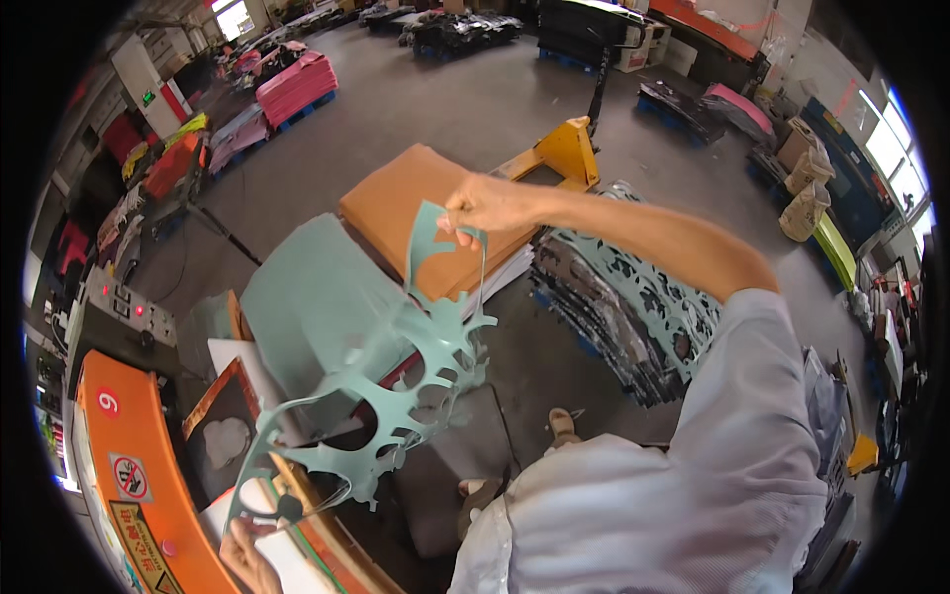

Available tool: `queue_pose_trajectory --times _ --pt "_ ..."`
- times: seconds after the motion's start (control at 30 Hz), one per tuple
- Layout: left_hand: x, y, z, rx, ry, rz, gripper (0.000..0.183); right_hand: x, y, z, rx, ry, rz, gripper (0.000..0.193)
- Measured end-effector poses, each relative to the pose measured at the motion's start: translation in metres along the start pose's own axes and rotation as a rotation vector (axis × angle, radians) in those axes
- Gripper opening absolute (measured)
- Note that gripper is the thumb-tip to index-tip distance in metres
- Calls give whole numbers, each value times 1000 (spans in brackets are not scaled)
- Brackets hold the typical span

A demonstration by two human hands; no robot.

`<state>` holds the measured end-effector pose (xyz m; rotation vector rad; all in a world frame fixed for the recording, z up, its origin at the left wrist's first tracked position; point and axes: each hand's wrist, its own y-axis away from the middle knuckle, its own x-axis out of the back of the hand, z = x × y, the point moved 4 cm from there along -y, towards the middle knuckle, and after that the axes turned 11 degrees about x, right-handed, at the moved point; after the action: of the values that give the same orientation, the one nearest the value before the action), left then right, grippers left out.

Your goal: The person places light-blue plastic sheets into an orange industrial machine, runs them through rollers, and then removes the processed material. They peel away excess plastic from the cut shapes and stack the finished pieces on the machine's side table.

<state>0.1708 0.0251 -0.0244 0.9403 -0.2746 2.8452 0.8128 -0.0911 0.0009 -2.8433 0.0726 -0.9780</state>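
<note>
Offcut sheet (396,396), thin teal, floppy w/ curved holes: right hand (485,208) pinches top, left hand (247,559) grips bottom.

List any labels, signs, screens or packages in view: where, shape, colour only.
Round red sticker: top of the orange machine cover, lower left.
Round red-ringed prohibition sticker: just below it, white ground.
Yellow rectangular label: lower still, partly cut off.
Tan filled sacks: right, by the wall.
No screens visible.
</note>
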Motion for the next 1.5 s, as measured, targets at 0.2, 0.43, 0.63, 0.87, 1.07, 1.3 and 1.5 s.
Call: queue_pose_trajectory --times 0.2,0.43,0.63,0.87,1.07,1.3,1.5 --pt "-235 -92 166 -280 70 -143 47 171 48 163 -70 386 434 36" --pt "-346 -104 429 -540 90 27 53 474 189 170 53 580 946 38" --pt "-459 61 541 -718 75 -142 45 604 434 179 -61 481 1194 42" --pt "-686 320 546 -1257 255 -910 33 545 787 345 -453 554 1439 40" --pt "-812 399 417 -946 -265 -1419 63 209 997 533 -1401 867 1160 46" --pt "-734 258 156 20 -382 -1274 47 -209 708 579 -1538 -293 382 39" --pt "-629 185 10 498 109 -950 41 -257 266 453 -671 -284 181 26"
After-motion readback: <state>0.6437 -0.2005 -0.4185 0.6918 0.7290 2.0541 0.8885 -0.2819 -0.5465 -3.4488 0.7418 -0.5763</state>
